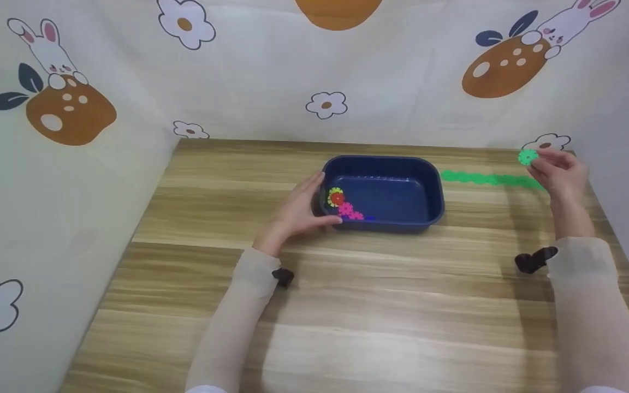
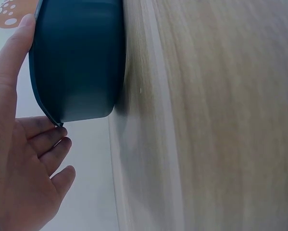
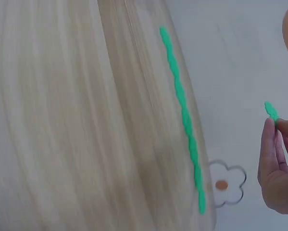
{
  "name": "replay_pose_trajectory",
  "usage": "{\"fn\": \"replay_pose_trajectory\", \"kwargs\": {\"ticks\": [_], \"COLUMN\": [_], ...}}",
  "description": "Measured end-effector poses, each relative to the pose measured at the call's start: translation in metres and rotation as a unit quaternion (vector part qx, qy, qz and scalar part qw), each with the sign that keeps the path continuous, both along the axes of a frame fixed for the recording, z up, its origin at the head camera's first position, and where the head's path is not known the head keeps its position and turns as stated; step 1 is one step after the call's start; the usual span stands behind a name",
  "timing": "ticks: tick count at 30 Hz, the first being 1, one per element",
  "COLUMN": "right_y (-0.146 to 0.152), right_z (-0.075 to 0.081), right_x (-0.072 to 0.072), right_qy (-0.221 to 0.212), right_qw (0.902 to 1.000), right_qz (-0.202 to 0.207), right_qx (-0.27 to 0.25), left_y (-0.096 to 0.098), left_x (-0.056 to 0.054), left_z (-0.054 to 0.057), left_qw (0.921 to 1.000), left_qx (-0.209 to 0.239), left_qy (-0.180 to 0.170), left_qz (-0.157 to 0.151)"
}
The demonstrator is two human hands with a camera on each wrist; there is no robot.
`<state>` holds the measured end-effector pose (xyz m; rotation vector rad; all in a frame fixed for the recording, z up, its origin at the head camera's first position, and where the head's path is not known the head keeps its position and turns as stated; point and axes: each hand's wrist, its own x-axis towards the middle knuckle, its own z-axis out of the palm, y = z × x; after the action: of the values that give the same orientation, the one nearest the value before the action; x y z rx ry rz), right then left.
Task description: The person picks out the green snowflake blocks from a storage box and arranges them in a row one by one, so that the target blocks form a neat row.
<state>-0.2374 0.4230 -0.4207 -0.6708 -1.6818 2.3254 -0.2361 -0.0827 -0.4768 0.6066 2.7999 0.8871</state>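
Observation:
My left hand (image 1: 295,213) holds the left end of a dark blue plastic tub (image 1: 385,226), thumb along the near rim and fingers at the far left corner. In the left wrist view, fingertips meet the tub's rim. Inside, on the left, lie a few notched snowflake discs: a yellow one under a red disc (image 1: 337,198), pink discs (image 1: 345,209) and some blue at the near wall. Between thumb and fingers my right hand (image 1: 563,172) pinches a green snowflake disc (image 1: 528,157), raised above the table. Below it a row of green snowflake discs (image 1: 484,178) lies flat, overlapping.
The wood-grain table (image 1: 380,305) ends at a pale curtain (image 1: 260,71) printed with rabbits and flowers at the back and left. A plain pale wall (image 1: 625,142) borders the right side. Black wrist straps (image 1: 533,260) sit on both sleeves.

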Motion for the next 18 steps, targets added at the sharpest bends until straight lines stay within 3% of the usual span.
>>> {"fn": "replay_pose_trajectory", "kwargs": {"ticks": [9,18], "right_y": [0.048,0.075], "right_z": [-0.013,-0.036], "right_x": [0.002,0.013], "right_qy": [-0.087,-0.167], "right_qw": [0.9946,0.9785], "right_qz": [-0.058,-0.121], "right_qx": [0.000,0.004], "left_y": [-0.002,-0.001], "left_x": [0.004,0.006], "left_z": [0.001,0.001], "left_qw": [0.9998,0.9998], "left_qx": [-0.011,-0.014], "left_qy": [-0.004,-0.011], "left_qz": [0.016,0.010]}}
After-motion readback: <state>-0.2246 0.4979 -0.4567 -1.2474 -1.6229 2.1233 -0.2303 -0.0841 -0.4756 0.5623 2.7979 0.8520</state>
